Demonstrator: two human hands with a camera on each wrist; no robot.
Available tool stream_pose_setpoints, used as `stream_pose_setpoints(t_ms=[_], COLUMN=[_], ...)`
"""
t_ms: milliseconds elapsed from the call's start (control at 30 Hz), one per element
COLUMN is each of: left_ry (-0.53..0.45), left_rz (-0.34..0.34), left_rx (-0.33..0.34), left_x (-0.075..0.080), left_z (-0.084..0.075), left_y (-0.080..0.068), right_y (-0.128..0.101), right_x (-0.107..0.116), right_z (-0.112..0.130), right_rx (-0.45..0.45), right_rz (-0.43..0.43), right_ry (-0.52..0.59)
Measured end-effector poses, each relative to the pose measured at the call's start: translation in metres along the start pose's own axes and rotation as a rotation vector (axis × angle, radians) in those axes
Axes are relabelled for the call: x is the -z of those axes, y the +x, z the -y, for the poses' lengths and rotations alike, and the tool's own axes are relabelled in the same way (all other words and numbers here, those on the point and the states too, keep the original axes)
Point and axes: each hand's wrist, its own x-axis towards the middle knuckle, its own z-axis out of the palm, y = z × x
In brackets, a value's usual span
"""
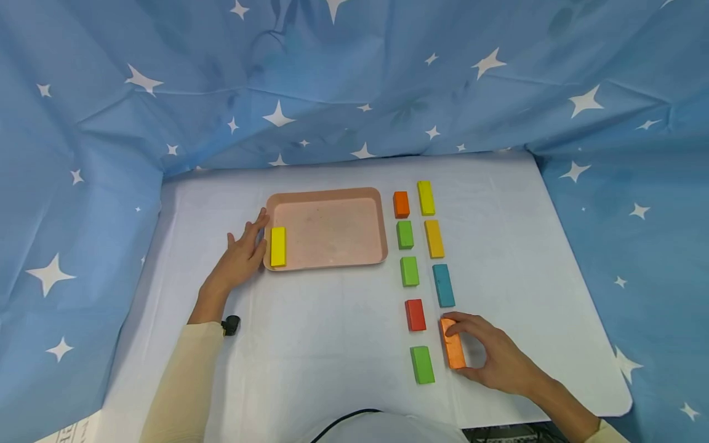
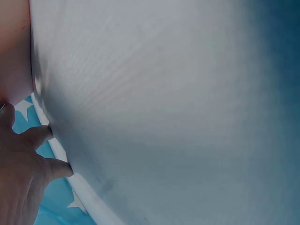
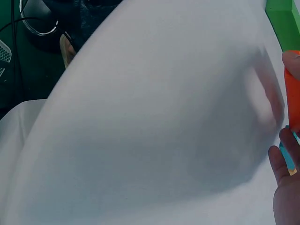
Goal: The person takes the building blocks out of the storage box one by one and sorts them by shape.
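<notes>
My right hand (image 1: 501,360) pinches a long orange block (image 1: 455,352) by its two ends, with the thumb at the near end and fingers at the far end. That block is at the near end of the right-hand column of blocks. In the right wrist view, the same orange block (image 3: 293,101) shows at the right edge between thumb and fingers. My left hand (image 1: 237,261) rests at the left side of a pink tray (image 1: 332,231), its fingers fairly straight and spread against the rim. Inside the tray, a yellow block (image 1: 278,247) lies along the left end.
Beyond the held block, the same column has a blue block (image 1: 444,286), an amber block (image 1: 434,239) and a yellow block (image 1: 426,198). Left of them runs a column with a red block (image 1: 415,315), a small orange block (image 1: 401,205) and several green ones. Starred blue curtain (image 1: 332,80) surrounds the white table.
</notes>
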Motion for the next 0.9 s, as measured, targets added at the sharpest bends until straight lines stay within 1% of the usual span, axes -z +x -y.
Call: stream_pose_setpoints(t_ms=[200,333,633,900], left_ry=[0.001,-0.004,-0.006,-0.008], left_rz=[-0.003,-0.003,-0.013,-0.004], left_rx=[0.000,-0.001,-0.004,-0.006], left_x=[0.002,0.002,-0.002,-0.002], left_z=[-0.001,0.000,0.004,0.005], left_y=[-0.001,-0.001,0.001,0.002], right_y=[-0.004,-0.005,-0.006,-0.009], right_x=[-0.006,-0.009,-0.011,-0.012], right_z=[-0.006,-0.010,-0.012,-0.013], right_rx=[-0.010,-0.011,0.010,0.031], right_rz=[0.009,-0.003,-0.015,-0.020], right_ry=[-0.023,-0.047,-0.099,-0.134])
